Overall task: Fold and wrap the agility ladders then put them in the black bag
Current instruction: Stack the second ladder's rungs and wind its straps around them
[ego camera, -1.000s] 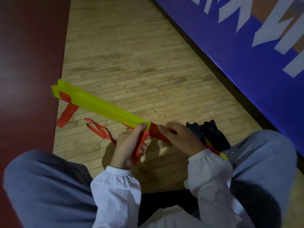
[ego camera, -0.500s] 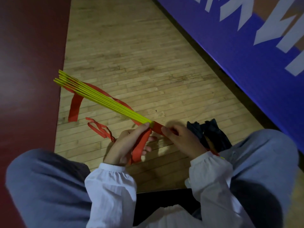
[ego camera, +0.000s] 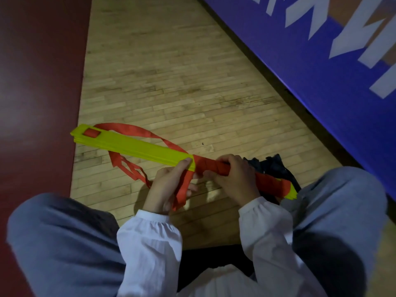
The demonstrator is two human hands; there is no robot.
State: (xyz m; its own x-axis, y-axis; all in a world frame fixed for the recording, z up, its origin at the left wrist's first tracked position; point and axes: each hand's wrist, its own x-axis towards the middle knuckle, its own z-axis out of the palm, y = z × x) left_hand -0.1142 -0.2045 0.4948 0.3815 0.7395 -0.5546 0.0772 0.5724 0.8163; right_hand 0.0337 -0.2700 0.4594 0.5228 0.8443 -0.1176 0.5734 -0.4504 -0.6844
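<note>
A stack of yellow agility-ladder rungs is held flat side up over the wooden floor, pointing left and away from me. Red strap is wound around its right half. My left hand pinches the strap where it meets the yellow rungs, with a loose length hanging under the palm. My right hand grips the wrapped section. More red strap loops behind the stack and trails on the floor. The black bag lies crumpled on the floor behind my right hand.
I sit on a wooden floor with my knees in grey trousers at either side. A dark red floor area runs along the left. A blue padded wall with white letters slants along the right.
The rung stack has rolled from edge-on to flat side up, drawing another turn of red strap around it. A strap loop now arches behind the stack.
</note>
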